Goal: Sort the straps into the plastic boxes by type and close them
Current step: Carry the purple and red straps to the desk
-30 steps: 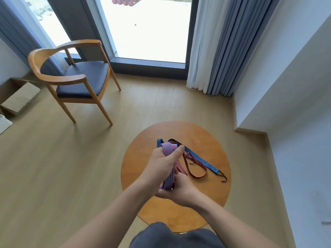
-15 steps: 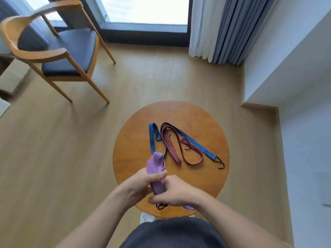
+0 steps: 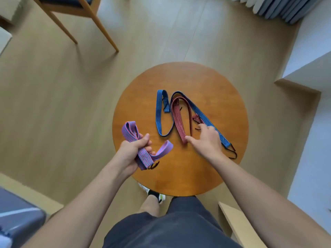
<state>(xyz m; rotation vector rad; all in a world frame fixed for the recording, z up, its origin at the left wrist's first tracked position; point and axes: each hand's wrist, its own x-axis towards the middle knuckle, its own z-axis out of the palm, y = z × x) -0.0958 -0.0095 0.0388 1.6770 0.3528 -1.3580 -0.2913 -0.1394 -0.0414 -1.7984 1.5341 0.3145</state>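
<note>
My left hand (image 3: pixel 131 152) grips a folded purple striped strap (image 3: pixel 143 154) at the left edge of the round wooden table (image 3: pixel 179 178); the strap's black hooks hang below my fist. A red striped strap (image 3: pixel 178 119) and a blue striped strap (image 3: pixel 159 113) lie looped together in the middle of the table. My right hand (image 3: pixel 206 140) reaches over them with its fingers spread, the thumb touching the near end of the red strap. The blue strap's hook end (image 3: pixel 232 152) lies right of that hand. No plastic boxes are in view.
A wooden chair (image 3: pixel 84 17) stands on the floor at the back left. Grey curtains (image 3: pixel 279 8) hang at the back right beside a white wall ledge (image 3: pixel 304 72). A grey object (image 3: pixel 18 219) sits at the lower left. My foot (image 3: pixel 154 194) shows under the table.
My right hand has let go of the purple strap and moved right onto the red strap. The left hand keeps the purple strap. The view has tilted down.
</note>
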